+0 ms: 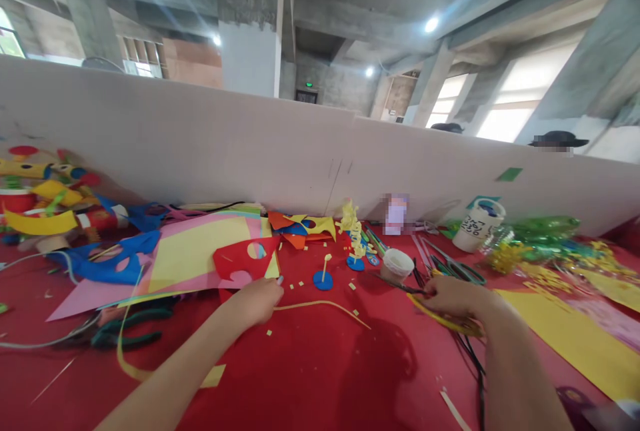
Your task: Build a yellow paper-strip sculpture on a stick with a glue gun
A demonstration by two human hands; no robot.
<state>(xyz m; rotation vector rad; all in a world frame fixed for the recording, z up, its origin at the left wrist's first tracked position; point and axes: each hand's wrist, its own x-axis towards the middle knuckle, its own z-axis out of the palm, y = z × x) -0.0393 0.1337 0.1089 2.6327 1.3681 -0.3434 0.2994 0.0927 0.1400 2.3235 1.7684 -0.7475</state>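
The left hand (260, 301) is closed at one end of a thin strip (320, 303); the right hand (453, 294) curls over a yellow band (434, 314), its grip unclear. Both reach across the red worktop (280, 391), apparently handling loose pieces; shifting the strip calls for a light pinch. Beyond the right hand is a lettered tub (475, 229), then a smaller white cup (397, 267); neither's contents can be made out. Between the hands, beyond the strip, sits a blue disc (319, 281) with an upright stick (325, 267).
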